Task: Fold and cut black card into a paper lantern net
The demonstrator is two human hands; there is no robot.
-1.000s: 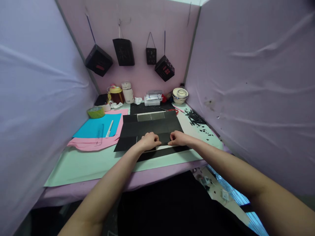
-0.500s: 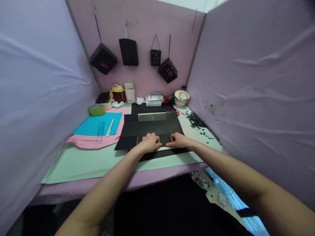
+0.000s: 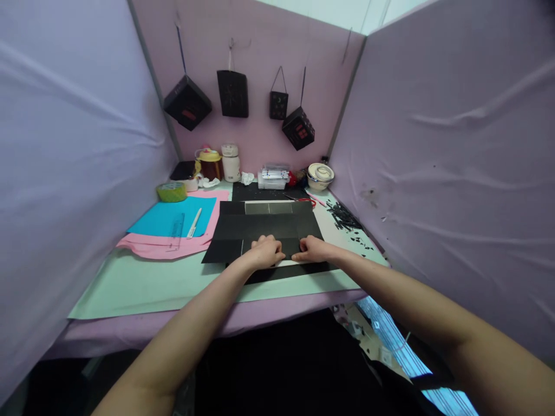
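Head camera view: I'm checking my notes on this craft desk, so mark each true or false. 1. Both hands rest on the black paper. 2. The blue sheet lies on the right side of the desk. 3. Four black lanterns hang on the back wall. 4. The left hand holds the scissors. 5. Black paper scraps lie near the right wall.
1. True: the left hand and right hand both press on the black paper.
2. False: the blue sheet lies on the left, on a pink sheet.
3. True: four black lanterns hang there.
4. False: the scissors lie beyond the black paper, untouched.
5. True: the scraps lie there.
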